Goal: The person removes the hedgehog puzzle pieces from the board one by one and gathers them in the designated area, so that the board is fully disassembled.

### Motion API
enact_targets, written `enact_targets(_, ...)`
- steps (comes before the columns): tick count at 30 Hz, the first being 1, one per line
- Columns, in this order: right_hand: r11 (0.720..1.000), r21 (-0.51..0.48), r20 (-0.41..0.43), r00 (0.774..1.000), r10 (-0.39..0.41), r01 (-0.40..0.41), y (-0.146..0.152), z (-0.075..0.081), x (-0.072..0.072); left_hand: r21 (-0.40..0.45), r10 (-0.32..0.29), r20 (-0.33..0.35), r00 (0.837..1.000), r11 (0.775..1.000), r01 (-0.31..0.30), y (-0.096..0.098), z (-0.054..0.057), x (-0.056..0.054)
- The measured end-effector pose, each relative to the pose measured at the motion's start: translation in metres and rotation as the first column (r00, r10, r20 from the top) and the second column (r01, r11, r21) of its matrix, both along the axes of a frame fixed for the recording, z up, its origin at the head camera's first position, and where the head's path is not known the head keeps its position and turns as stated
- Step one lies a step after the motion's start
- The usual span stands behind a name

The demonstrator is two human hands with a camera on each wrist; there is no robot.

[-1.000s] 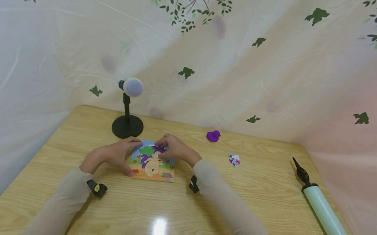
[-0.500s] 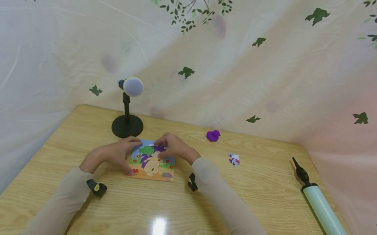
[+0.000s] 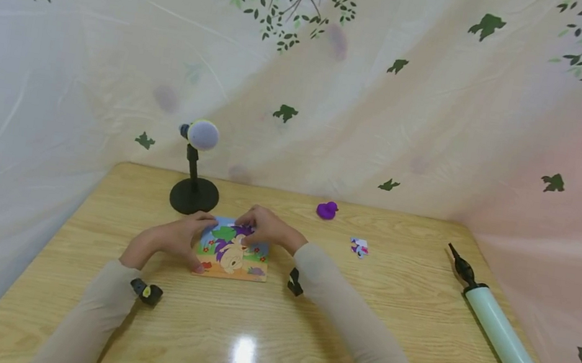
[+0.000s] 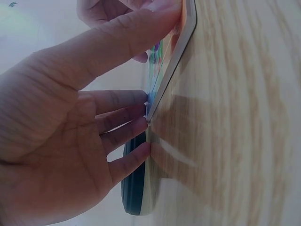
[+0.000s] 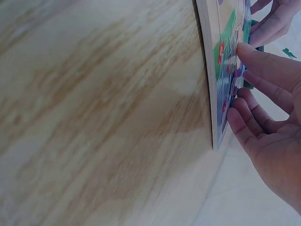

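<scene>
A jigsaw puzzle board (image 3: 230,263) with a purple-spined cartoon hedgehog lies flat on the table. My left hand (image 3: 177,238) spans its left side. The thumb touches the near left corner, and nearly straight fingers (image 4: 124,115) rest at the far edge. Above the board's far right part, my right hand (image 3: 267,228) has bent fingers and thumb on a puzzle piece (image 5: 233,84); its outline is mostly hidden by the fingers. In the right wrist view the thumb and fingertips meet the picture surface from either side of that piece.
Behind the board stands a black round-based stand (image 3: 194,195) with a pale round head. A purple rubber duck (image 3: 327,211) and a small pony-print piece (image 3: 359,247) lie to the right. Farther right is a mint-green hand pump (image 3: 500,329). Cloth walls enclose the wooden table (image 3: 189,335).
Both hands stay on the board with almost no movement. The right hand and forearm have shifted very slightly left; the whole head view has drifted a little too.
</scene>
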State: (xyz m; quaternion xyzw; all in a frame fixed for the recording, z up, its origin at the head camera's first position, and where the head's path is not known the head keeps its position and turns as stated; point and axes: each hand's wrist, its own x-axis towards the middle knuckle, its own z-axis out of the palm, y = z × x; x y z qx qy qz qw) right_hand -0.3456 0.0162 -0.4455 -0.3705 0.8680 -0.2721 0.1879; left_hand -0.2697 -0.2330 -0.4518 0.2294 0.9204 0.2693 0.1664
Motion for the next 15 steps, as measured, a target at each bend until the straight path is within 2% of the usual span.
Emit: enact_targets(15,1.0,0.001,0.01,1.0,-0.01,0.01,-0.0017,-0.0001,0.0013,0.008,-0.01,-0.009,1.0,1.0,0.01,0.0003,0.002,0.0027)
